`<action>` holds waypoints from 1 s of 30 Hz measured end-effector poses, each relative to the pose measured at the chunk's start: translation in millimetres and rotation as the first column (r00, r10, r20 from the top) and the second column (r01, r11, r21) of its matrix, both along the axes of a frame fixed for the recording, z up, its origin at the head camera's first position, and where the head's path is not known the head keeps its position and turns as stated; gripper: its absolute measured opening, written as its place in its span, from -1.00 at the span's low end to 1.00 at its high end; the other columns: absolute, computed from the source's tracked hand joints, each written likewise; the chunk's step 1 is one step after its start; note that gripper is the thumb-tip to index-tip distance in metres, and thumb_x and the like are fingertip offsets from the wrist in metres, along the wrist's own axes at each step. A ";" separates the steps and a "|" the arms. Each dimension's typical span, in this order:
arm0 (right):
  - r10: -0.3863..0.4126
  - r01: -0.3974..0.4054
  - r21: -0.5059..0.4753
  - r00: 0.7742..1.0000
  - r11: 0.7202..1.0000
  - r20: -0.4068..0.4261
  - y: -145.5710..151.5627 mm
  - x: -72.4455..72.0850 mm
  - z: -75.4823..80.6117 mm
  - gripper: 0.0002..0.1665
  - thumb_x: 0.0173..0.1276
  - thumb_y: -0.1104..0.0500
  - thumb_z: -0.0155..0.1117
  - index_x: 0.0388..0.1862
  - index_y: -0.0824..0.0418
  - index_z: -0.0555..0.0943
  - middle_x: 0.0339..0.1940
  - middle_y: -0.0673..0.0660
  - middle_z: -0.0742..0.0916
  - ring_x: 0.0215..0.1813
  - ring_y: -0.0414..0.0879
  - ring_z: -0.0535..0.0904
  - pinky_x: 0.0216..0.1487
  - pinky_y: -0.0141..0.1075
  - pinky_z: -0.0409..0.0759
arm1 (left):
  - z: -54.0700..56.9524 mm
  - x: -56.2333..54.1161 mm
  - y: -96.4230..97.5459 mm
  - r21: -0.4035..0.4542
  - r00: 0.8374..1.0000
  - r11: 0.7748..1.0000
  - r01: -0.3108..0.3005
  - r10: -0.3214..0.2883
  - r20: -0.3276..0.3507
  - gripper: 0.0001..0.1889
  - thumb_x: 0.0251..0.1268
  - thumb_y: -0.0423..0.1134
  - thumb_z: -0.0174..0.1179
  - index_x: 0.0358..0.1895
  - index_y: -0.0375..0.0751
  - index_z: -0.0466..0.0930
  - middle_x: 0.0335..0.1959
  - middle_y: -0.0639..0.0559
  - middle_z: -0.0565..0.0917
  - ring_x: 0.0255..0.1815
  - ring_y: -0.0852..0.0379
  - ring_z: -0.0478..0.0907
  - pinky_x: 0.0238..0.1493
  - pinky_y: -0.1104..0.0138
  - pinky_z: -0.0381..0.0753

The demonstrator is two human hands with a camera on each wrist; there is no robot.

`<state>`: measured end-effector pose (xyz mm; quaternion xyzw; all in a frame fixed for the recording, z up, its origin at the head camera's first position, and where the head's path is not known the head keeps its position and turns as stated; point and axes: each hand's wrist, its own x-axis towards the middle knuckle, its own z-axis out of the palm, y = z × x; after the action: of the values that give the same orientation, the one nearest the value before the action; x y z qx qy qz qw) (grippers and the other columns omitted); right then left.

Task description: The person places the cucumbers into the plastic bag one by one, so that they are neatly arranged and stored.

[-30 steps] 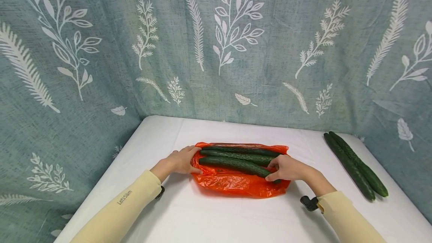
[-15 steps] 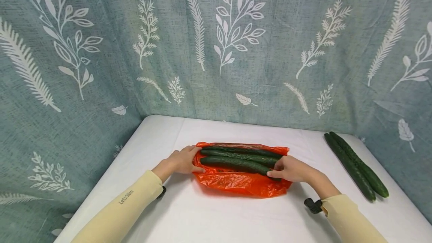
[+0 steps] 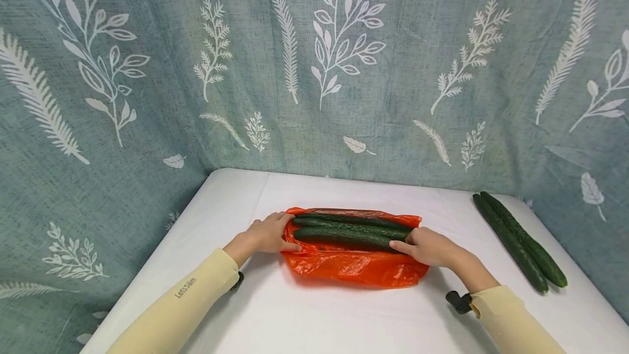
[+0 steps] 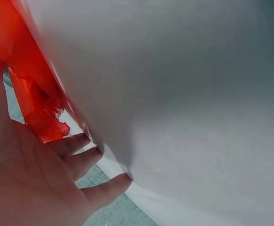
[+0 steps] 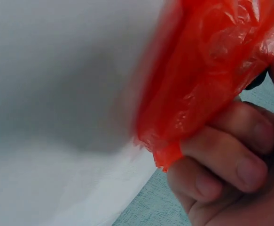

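An orange plastic bag [image 3: 354,267] lies in the middle of the white table [image 3: 314,318] with three long dark green cucumbers [image 3: 346,231] lying lengthwise in it. My left hand [image 3: 266,234] holds the bag's left edge, thumb on the near side and fingers over the far rim. In the left wrist view the fingers [image 4: 80,160] are only slightly bent beside the orange bag [image 4: 26,75]. At the bag's right end, my right hand [image 3: 426,247] grips film by the cucumber tips. The right wrist view shows its fingers [image 5: 226,165] curled against the crumpled bag [image 5: 207,70].
Two more cucumbers [image 3: 518,242] lie side by side near the table's right edge. A grey-green curtain with white leaf prints [image 3: 314,70] hangs close behind and on both sides. Bare white tabletop runs in front of the bag.
The nearest cucumber's right end has swung back, so it now lies parallel with the other two. My right hand shifted slightly right and back with it. The left hand stayed put.
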<state>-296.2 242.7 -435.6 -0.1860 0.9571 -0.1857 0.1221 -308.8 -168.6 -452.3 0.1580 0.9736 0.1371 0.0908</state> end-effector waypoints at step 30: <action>-0.027 0.046 0.101 0.983 0.994 -0.184 -8.8 7.1 14.5 -0.59 0.22 -0.12 0.50 -0.64 0.00 0.54 -0.73 -0.08 0.46 -0.61 -0.17 0.36 -0.55 -0.27 0.26 | -0.4 -0.8 0.7 -0.009 1.000 1.000 0.002 -0.002 -0.005 0.08 0.00 0.36 0.43 0.56 -0.01 0.17 0.51 -0.10 0.33 0.51 -0.11 0.27 0.33 -0.21 0.32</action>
<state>-289.1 233.9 -421.1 -0.1778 0.9760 -0.1193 0.0402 -309.6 -167.9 -452.7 0.1589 0.9743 0.1320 0.0893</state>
